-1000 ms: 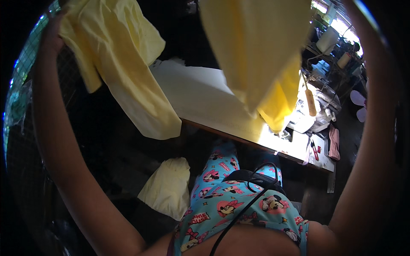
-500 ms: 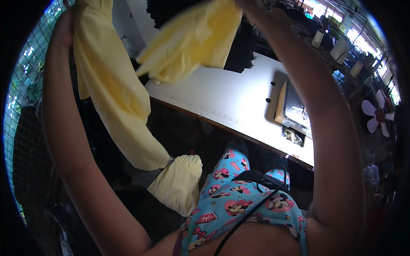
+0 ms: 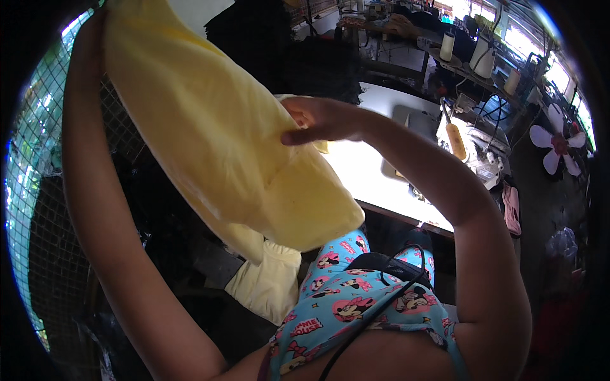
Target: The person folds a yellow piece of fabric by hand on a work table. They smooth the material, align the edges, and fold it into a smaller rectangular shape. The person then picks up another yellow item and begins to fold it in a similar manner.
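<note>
A long pale-yellow piece of cloth hangs in a broad, doubled sheet from the upper left down toward my lap. At the top left my left hand is raised high at the cloth's upper end, its fingers hidden in shadow and behind the fabric. My right hand is at the right edge of the cloth, bent in from the right. Its thumb lies against the front and its other fingers curl at the edge, partly hidden. Below the hanging cloth, another pale-yellow cloth bundle rests beside my left thigh.
A white worktable with a sewing machine stands ahead to the right. Dark fabric is piled at the back. Thread cones and a small fan are at right. Wire mesh runs along the left.
My right hand has come down and inward from the top onto the cloth's edge. The cloth, seen before as two separate hanging parts, now spreads as one broad sheet over the table's left end.
</note>
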Demonstrator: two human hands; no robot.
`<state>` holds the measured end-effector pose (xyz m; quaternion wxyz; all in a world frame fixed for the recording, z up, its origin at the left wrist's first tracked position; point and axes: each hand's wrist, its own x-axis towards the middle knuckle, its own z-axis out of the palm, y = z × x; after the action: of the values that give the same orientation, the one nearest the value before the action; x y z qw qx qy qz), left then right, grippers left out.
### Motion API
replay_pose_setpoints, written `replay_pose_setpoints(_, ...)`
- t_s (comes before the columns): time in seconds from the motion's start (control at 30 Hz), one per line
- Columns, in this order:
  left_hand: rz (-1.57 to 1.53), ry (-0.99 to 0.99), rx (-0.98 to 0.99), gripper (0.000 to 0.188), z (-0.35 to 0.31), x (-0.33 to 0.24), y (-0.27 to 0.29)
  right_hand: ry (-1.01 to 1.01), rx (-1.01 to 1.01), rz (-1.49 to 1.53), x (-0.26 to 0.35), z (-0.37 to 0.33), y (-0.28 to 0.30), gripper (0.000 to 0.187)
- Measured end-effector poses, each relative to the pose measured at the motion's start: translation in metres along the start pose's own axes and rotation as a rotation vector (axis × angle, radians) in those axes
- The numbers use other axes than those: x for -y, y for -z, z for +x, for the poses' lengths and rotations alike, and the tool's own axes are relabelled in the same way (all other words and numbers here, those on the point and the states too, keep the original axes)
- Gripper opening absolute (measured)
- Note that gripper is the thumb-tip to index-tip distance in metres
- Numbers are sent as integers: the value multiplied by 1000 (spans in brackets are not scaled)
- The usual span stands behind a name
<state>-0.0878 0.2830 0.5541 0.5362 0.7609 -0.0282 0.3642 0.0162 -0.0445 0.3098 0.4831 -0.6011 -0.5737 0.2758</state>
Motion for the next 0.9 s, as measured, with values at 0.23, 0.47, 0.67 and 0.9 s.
replay_pose_setpoints(0.23,30,19,-63,20,-32,-10,-20,343,638,-205,72,-75,-84,52)
replay_pose_setpoints(0.47,-22,-9,-110,22,-51,6,-66,481,-197,-805,103,-50,-49,16)
replay_pose_setpoints(0.67,-124,2,-79,25,-43,63,-138,1017,-782,-1511,145,15,-18,18)
replay_pose_setpoints(0.9,-166,-4,-78,29,-56,94,-194,858,-628,-1599,150,51,12,16)
